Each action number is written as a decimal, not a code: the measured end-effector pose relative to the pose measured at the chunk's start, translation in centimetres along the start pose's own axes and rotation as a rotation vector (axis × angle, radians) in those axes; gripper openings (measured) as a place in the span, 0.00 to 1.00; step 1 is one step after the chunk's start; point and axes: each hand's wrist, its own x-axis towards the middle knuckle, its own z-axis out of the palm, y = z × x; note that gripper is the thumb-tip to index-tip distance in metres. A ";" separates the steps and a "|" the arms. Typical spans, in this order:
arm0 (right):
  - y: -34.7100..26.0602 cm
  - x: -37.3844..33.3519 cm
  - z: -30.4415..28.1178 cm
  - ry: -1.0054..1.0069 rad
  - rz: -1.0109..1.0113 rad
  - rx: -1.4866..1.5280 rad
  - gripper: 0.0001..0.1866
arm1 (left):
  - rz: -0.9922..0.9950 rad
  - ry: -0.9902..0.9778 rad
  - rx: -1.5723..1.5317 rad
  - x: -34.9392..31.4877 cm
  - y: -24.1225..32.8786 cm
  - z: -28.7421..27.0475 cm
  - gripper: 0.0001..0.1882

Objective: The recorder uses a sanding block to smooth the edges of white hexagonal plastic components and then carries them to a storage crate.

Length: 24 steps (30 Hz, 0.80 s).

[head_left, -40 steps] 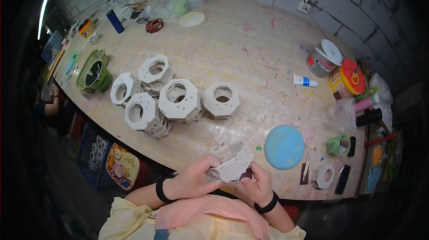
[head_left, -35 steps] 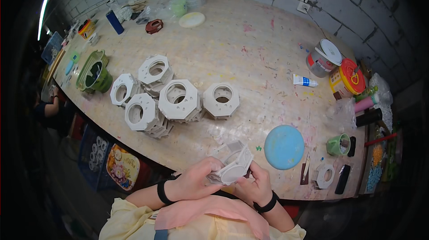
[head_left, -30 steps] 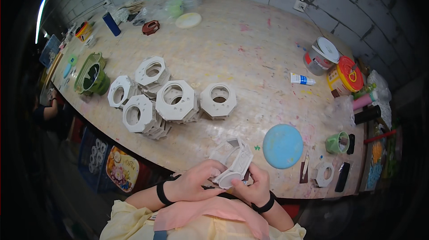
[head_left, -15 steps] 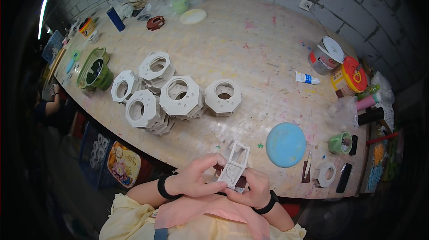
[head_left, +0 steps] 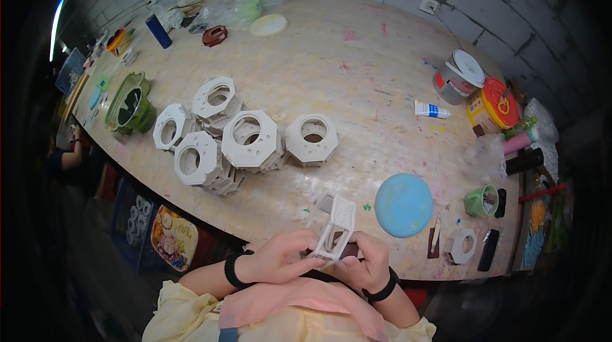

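Observation:
Close to my body, at the table's near edge, I hold a white openwork frame [head_left: 342,216] with scrolled panels and open windows. My left hand [head_left: 284,258] grips its left side, fingertips pressed on the lower part. On the other side, my right hand [head_left: 368,265] pinches the lower right of the frame. A dark brown piece [head_left: 349,250], possibly sandpaper, shows between the frame and my right fingers; its full shape is hidden. Stacks of white octagonal frames with round openings [head_left: 270,144] stand ahead to the left.
A blue round disc [head_left: 403,205] lies right of my hands. Beyond it are a green cup [head_left: 481,202], a single octagonal ring [head_left: 453,247] and a brown strip [head_left: 434,244]. Tubs [head_left: 493,107] and a tube [head_left: 431,110] stand far right; a green basket [head_left: 115,112] sits left.
The white frame has been turned in my hands, so an open window now faces me low down and the scrolled panel shows less. The whole view has shifted slightly.

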 end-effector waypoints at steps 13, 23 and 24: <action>-0.8 -0.1 0.4 -0.043 -0.111 -0.101 0.11 | 0.088 -0.031 0.018 0.5 0.1 -0.8 0.10; -0.3 -0.4 1.3 -0.090 -0.254 -0.191 0.13 | -0.160 0.095 -0.343 0.8 0.5 0.0 0.07; -0.2 -0.3 1.4 -0.097 -0.257 -0.205 0.13 | -0.214 0.114 -0.323 0.8 0.6 0.3 0.07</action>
